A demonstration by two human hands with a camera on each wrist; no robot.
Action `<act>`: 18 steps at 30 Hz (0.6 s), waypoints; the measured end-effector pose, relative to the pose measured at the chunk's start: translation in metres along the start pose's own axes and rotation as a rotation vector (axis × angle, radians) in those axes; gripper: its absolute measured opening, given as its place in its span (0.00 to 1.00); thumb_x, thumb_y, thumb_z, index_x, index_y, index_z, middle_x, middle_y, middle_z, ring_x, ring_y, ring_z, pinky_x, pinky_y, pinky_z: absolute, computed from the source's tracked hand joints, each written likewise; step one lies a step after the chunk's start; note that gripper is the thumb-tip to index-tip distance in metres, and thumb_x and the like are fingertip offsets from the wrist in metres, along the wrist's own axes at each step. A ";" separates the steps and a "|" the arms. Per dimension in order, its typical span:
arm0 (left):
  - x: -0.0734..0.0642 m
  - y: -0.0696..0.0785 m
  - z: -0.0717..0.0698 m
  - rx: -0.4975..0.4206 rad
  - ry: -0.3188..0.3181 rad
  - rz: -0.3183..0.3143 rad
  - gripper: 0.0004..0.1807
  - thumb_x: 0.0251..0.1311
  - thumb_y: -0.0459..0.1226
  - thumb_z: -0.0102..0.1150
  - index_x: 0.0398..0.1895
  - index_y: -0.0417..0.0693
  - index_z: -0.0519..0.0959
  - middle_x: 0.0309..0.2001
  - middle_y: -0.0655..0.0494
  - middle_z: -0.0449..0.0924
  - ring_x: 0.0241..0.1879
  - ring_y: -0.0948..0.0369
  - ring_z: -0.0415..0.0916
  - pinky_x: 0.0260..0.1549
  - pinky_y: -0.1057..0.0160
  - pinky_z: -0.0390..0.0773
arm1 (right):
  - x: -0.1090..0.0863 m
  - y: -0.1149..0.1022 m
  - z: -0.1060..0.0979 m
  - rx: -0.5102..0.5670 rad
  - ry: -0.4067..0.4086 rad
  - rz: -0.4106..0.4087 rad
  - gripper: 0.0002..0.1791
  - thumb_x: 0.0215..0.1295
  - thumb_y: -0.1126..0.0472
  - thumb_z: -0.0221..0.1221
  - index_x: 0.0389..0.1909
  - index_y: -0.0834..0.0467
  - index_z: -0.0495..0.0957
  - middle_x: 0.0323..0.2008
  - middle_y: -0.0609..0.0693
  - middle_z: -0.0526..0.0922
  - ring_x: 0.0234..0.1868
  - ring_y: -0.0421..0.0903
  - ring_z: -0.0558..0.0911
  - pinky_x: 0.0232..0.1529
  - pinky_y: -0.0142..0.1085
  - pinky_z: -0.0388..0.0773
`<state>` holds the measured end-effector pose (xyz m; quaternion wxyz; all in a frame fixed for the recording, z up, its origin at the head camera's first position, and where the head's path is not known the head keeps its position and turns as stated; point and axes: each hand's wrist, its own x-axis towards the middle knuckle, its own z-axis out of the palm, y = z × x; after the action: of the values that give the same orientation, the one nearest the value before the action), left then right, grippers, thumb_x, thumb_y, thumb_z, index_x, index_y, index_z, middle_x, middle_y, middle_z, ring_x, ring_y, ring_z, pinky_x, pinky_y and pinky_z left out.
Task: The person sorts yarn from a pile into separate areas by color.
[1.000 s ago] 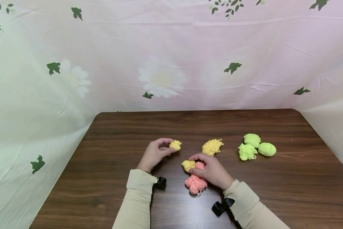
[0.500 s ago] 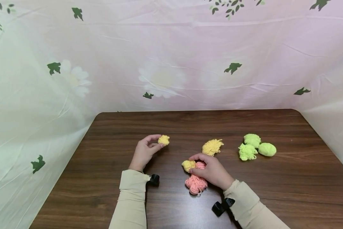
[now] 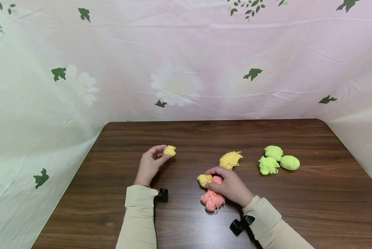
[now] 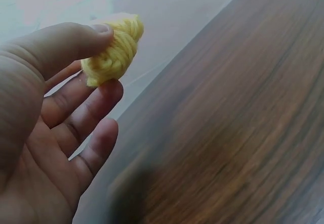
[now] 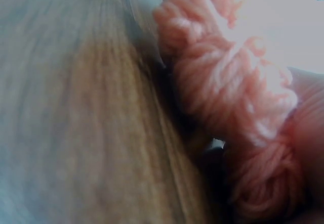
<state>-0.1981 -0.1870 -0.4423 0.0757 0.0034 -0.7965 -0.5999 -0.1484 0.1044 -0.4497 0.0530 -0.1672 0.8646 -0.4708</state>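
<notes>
My left hand [image 3: 148,166] pinches a small yellow yarn ball [image 3: 169,150] between thumb and fingers, held above the left part of the table. In the left wrist view the thumb presses on this yarn ball [image 4: 114,52] from the near side. My right hand [image 3: 232,186] has its thumb and fingertips on either side of another yellow yarn ball [image 3: 203,180]. A pink yarn ball [image 3: 217,180] lies in the gap between that thumb and fingers. Just below sits a looser pink yarn ball [image 3: 212,200]. Close up, pink yarn [image 5: 228,77] fills the right wrist view and hides the fingertips.
A third yellow yarn ball [image 3: 230,160] lies just beyond the right hand. Three green yarn balls [image 3: 273,152] cluster farther right. The dark wooden table [image 3: 126,138] ends at the back against a patterned cloth [image 3: 204,69].
My left hand has moved left and slightly away from me, carrying its yellow yarn ball away from the other yarn. My right hand has stayed in place.
</notes>
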 end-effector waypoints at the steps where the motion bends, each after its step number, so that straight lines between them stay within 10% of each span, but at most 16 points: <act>1: 0.000 0.000 -0.001 0.007 0.007 -0.004 0.19 0.49 0.38 0.69 0.47 0.50 0.80 0.41 0.52 0.82 0.38 0.58 0.77 0.32 0.70 0.76 | 0.000 0.000 0.000 0.001 0.000 0.000 0.18 0.47 0.48 0.70 0.41 0.37 0.78 0.43 0.34 0.79 0.50 0.39 0.76 0.51 0.43 0.70; 18: 0.002 -0.010 -0.014 0.192 0.044 -0.075 0.19 0.52 0.39 0.68 0.49 0.52 0.79 0.42 0.53 0.81 0.39 0.58 0.74 0.34 0.64 0.72 | 0.000 0.000 0.000 0.009 -0.006 0.011 0.18 0.48 0.48 0.70 0.41 0.37 0.78 0.43 0.34 0.80 0.49 0.39 0.76 0.50 0.42 0.70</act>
<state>-0.1995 -0.2033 -0.4477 0.0698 0.0536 -0.8478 -0.5230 -0.1483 0.1043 -0.4492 0.0588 -0.1637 0.8632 -0.4740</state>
